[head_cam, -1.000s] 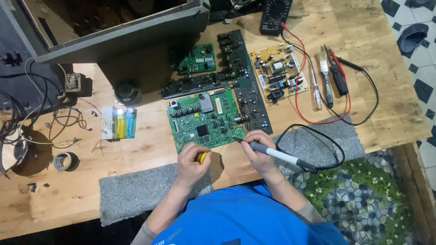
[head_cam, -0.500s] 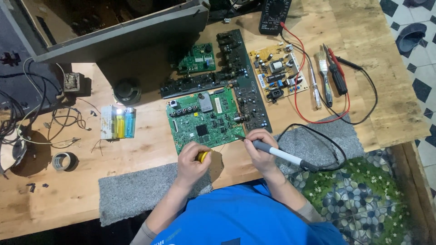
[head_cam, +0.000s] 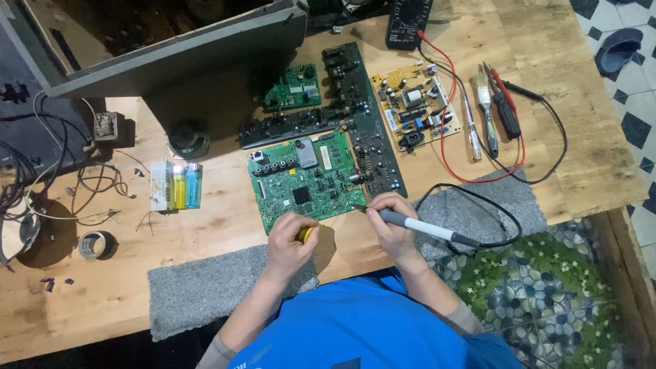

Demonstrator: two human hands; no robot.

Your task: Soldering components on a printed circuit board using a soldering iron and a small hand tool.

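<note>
Soldering work centres on a large green rectangular circuit board (head_cam: 304,179) lying flat on the wooden bench (head_cam: 225,225). At its lower right edge the tip of a grey and white pen-shaped soldering iron (head_cam: 417,225) meets the board. The right hand (head_cam: 389,222) is wrapped around the iron's grip, and a black cord (head_cam: 478,198) loops away from the handle. The left hand (head_cam: 290,239) sits just below the board's near edge, fingers curled around a small yellow object (head_cam: 305,234), too hidden to identify. A long black component board (head_cam: 369,130) lies beside the green one, with a tan power board (head_cam: 412,115) further right. Left of the work stands a pack of coloured lighters (head_cam: 176,185). A grey felt mat (head_cam: 205,287) lies under the left forearm.
</note>
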